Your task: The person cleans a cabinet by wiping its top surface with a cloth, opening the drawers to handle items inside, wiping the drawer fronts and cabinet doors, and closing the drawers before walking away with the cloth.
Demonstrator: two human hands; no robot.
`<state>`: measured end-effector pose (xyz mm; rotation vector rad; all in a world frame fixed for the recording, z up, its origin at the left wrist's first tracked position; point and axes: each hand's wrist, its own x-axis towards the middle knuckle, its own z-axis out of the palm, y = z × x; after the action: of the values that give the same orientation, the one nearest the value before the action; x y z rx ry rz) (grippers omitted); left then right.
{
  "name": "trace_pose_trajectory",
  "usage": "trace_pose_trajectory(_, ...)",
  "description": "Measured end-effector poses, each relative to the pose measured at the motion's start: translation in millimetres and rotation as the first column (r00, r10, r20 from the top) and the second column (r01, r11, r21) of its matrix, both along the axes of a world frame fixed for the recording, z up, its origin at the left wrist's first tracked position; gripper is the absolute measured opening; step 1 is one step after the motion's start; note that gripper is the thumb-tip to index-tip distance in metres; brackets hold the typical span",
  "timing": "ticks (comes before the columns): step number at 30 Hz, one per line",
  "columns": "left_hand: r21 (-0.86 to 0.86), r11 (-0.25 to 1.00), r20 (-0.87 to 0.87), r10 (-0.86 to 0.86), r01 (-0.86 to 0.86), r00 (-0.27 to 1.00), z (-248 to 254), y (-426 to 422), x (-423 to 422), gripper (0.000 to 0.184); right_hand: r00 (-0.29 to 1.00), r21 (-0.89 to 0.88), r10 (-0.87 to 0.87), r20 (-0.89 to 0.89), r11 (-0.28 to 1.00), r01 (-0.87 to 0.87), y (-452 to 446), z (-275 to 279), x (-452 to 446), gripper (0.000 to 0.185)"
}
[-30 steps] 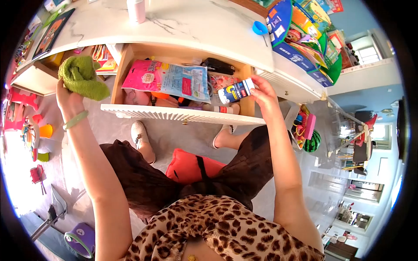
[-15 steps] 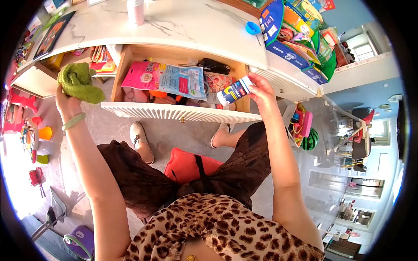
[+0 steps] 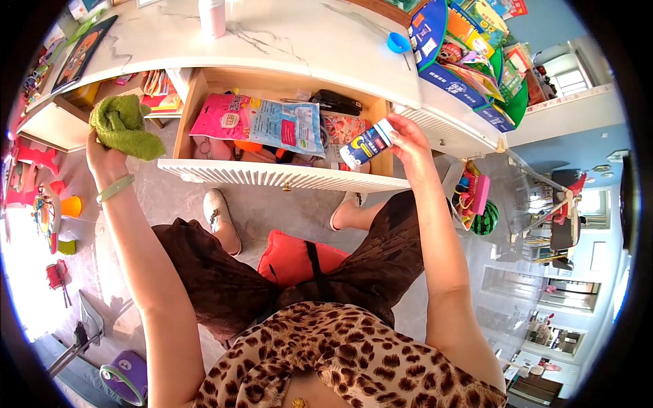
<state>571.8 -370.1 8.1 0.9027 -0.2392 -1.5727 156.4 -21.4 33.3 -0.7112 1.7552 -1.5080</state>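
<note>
A crumpled green cloth (image 3: pixel 126 127) is held up by my left hand (image 3: pixel 105 162), left of the open drawer (image 3: pixel 286 178); the cloth hides most of its fingers. My right hand (image 3: pixel 410 143) grips a dark blue bottle (image 3: pixel 366 144) by its white cap, tilted above the drawer's right end. Inside the drawer lie a pink and light blue bag (image 3: pixel 258 124), a black case (image 3: pixel 338 103) and several small items partly hidden under the bag.
The marble countertop (image 3: pixel 286 41) carries a white-pink bottle (image 3: pixel 212 18), a blue cup (image 3: pixel 398 43) and a blue box of books (image 3: pixel 449 81). A red cushion (image 3: pixel 296 260) lies between my legs. A striped green ball (image 3: pixel 485 217) and a pink toy basket (image 3: pixel 480 195) stand on the right.
Since a second ago the view has shifted slightly, and the bottle in my right hand has tilted a little more upright. Both hands keep their holds.
</note>
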Motion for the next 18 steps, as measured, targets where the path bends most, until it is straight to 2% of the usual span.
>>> trace_pose_trajectory(8, -0.024, 0.999, 0.021, -0.024, 0.025, 0.999, -5.2, -4.9, 4.4, 0.038, 0.999, -0.008, 0.019, 0.030, 1.000, -0.019, 0.0, -3.5, -0.8, 0.038)
trace_pose_trajectory(18, -0.047, 0.999, 0.082, 0.003, 0.001, 0.997, 0.2, 1.9, 1.5, 0.038, 0.992, -0.107, 0.094, 0.081, 0.991, -0.085, -0.3, -5.0, -0.7, 0.044)
